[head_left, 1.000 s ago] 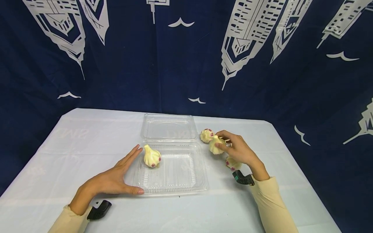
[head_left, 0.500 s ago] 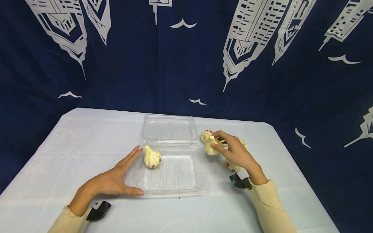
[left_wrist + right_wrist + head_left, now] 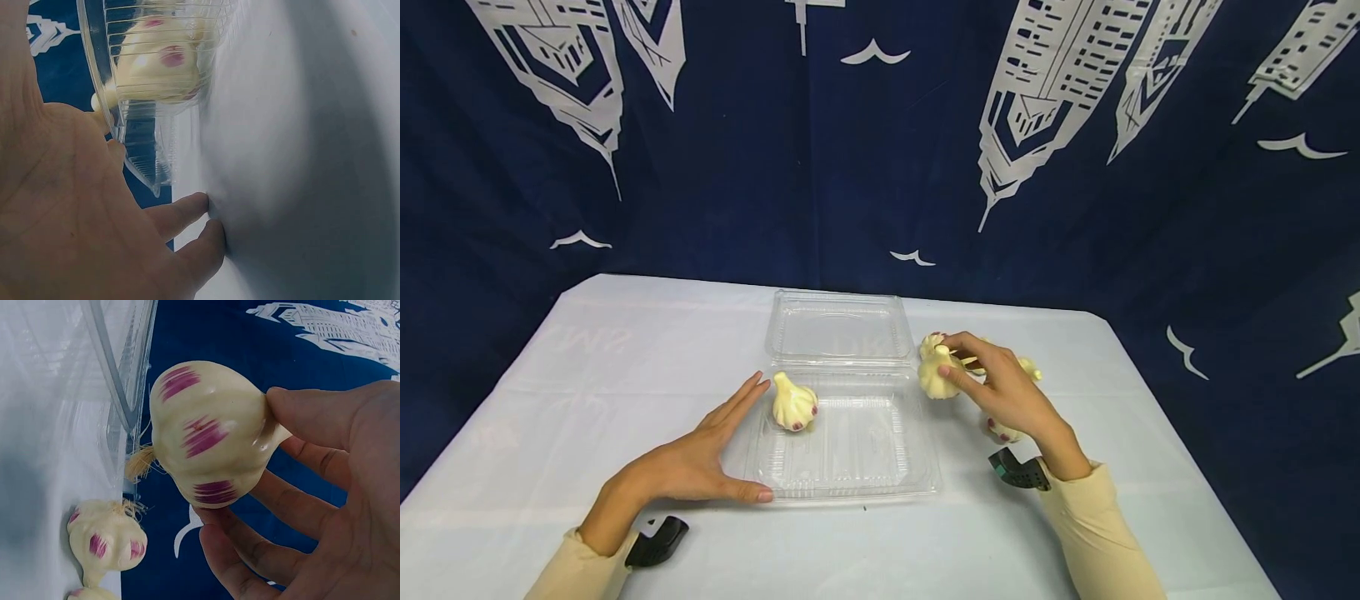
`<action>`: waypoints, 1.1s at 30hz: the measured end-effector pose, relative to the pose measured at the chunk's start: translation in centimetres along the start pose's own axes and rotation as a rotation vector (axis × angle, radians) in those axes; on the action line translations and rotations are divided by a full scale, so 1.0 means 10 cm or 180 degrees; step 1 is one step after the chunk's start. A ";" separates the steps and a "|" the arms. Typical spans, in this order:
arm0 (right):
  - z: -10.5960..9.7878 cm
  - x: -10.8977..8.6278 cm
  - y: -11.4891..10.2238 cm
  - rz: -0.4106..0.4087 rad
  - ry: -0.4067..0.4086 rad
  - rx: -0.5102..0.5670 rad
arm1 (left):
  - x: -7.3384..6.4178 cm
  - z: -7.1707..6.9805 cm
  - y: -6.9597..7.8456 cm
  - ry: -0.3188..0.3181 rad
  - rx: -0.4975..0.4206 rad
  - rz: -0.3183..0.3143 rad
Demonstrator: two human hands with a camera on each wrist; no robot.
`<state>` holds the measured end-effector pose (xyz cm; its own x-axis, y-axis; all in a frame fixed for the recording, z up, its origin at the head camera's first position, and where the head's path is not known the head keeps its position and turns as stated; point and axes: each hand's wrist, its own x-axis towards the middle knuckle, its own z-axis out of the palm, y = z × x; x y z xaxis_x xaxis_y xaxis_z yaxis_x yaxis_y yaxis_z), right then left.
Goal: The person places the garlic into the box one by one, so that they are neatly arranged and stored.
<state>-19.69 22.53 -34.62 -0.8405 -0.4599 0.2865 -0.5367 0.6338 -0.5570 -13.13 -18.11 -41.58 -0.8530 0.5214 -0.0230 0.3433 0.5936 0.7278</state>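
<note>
Garlic bulb (image 3: pixel 936 382), right of frame centre, pinched between fingers of right hand (image 3: pixel 1007 396), stem toward frame top; clear clamshell container (image 3: pixel 850 442) just left. Left hand (image 3: pixel 692 463) farther, fingers spread beside container's left edge.

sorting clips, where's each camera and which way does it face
Head: worn there, facing forward and down at the box; left hand, right hand, sleeves show.
Left wrist: worn there, facing the box's side; left hand shows.
Right wrist: worn there, facing the held garlic; right hand shows.
Head and right wrist share the held garlic.
</note>
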 end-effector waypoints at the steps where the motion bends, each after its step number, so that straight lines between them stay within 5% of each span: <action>1: 0.01 0.00 -0.01 -0.0017 0.0002 -0.0006 | 0.00 0.00 0.00 -0.0001 -0.0002 0.0006; 33: 0.39 0.14 -0.46 -0.0505 -0.0389 -0.0011 | -0.01 -0.01 0.00 -0.0015 0.0014 -0.0001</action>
<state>-18.07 16.51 -34.69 -0.7301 -0.6262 0.2736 -0.6622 0.5494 -0.5097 -13.07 -18.20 -41.53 -0.8513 0.5240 -0.0265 0.3447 0.5966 0.7248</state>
